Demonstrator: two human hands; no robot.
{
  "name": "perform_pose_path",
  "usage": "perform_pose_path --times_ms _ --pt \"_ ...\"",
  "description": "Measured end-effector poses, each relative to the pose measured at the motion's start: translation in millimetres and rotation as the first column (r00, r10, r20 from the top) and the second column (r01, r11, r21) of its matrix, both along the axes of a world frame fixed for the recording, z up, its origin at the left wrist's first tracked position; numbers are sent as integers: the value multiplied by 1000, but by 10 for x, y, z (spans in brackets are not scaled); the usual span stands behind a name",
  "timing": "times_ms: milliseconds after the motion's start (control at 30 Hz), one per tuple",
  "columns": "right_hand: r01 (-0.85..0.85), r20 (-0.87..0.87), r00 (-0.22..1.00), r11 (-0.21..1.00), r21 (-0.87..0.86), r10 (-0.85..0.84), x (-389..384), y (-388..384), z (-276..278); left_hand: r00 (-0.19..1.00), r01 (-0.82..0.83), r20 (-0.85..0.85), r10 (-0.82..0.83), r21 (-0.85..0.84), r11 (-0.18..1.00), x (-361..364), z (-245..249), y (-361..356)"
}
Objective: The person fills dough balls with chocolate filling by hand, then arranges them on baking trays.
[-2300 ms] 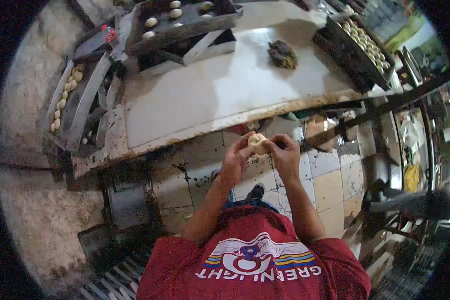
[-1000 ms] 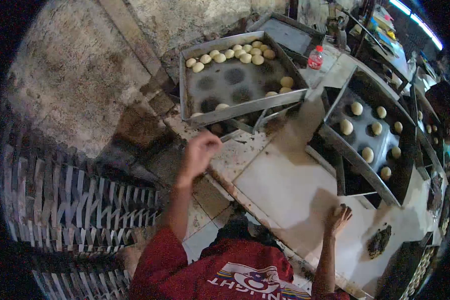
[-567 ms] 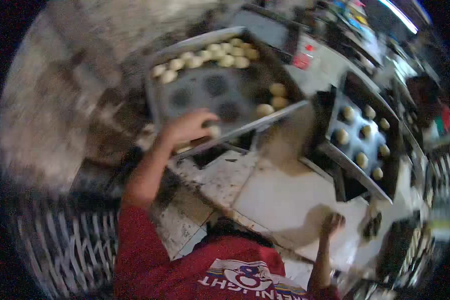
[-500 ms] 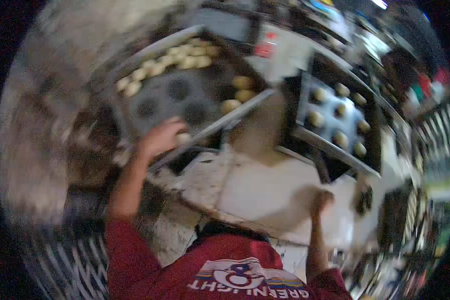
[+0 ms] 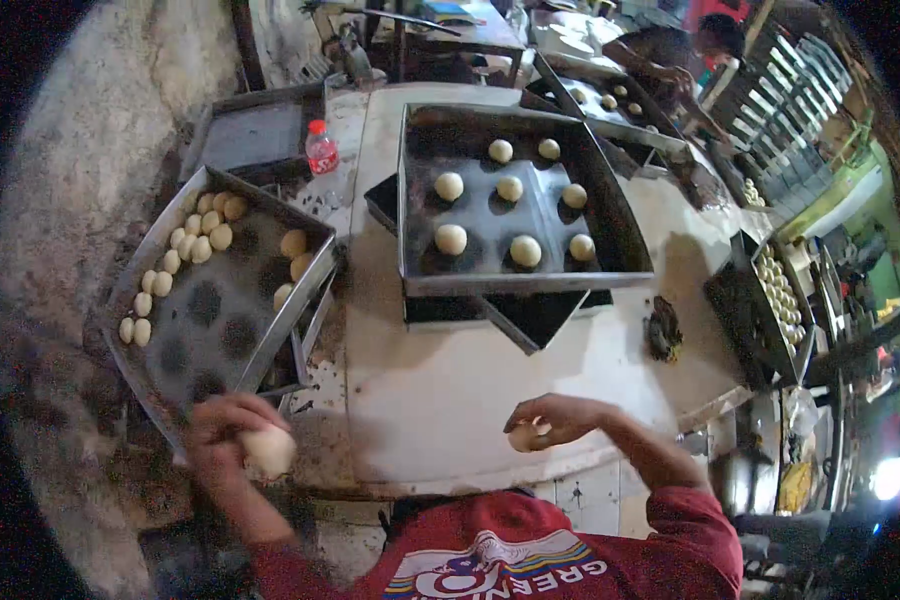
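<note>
My left hand (image 5: 232,437) grips a pale dough ball (image 5: 268,450) just below the near corner of the left metal tray (image 5: 160,260), which holds several dough pieces. My right hand (image 5: 560,420) is curled around a filled dough ball (image 5: 525,436) over the near edge of the white work table (image 5: 450,380). A second tray (image 5: 410,200) with several round dough balls sits further back in the middle. A dark lump of filling (image 5: 662,330) lies on the table to the right.
A red-capped bottle (image 5: 321,150) stands behind the left tray. A tray of small dough balls (image 5: 780,300) sits at the far right. Another person (image 5: 670,50) works at a tray at the back. A rough wall runs along the left.
My left hand reached to the left tray and has come back with a dough ball. My right hand, flat on the table before, now holds a dough ball. The view swung right.
</note>
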State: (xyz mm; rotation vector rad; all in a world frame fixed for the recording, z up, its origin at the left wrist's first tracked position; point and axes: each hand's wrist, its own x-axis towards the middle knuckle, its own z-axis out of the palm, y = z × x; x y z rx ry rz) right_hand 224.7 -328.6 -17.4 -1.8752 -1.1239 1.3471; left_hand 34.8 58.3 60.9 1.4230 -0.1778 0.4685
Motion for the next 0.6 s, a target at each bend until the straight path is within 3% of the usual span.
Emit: perform_pose_path --times_ms 33,67,100,167,200,233,267,300,400,433,467,500,533,567,600 --pt "-76 -71 994 992 104 83 283 62 360 993 -57 -106 55 -11 998 32 -211 -184" --pt "9 -227 974 997 73 8 594 71 530 971 -114 -216 107 -18 993 83 -437 -382" --pt "-142 152 983 961 238 107 901 178 956 982 -185 -41 185 20 983 291 -622 -753" --pt "-3 145 984 802 598 -104 1567 431 1183 940 -212 -240 242 146 966 497 -1323 -1248" --pt "-132 510 850 884 448 -131 2060 742 1190 913 -78 -407 -28 -242 967 438 -1642 -1419" --pt "48 583 762 923 383 -281 2285 991 1327 824 -106 -501 -263 -593 798 379 -1961 -1590" --pt "-69 702 591 842 535 -397 2821 1331 1049 859 -47 -285 -426 -872 487 332 -2015 -1778" --pt "-32 789 477 889 457 -388 2997 1564 1071 856 -11 -58 -514 -996 93 283 -2077 -1966" --pt "-113 719 522 798 592 -459 3901 2317 317 894 -297 -383 -231 -895 334 -47 -1861 -2490" --pt "-139 716 532 787 601 -453 3938 2488 226 903 -302 -381 -200 -892 336 -172 -1899 -2584" --pt "-266 974 228 962 57 5 3958 2628 129 828 -407 -560 18 -578 707 -301 -1950 -2665" --pt "-230 967 47 945 -234 251 3971 2702 8 788 -434 -597 153 -361 826 -341 -1942 -2666" --pt "-190 865 -122 844 -502 487 3976 2774 -103 731 -460 -611 304 -113 881 -379 -1936 -2666" --pt "-71 981 106 986 -154 161 4003 2768 -282 695 -428 -636 335 8 904 -416 -1898 -2621" --pt "124 938 275 975 183 -211 3987 2744 -375 676 -407 -650 346 61 911 -413 -1826 -2631"
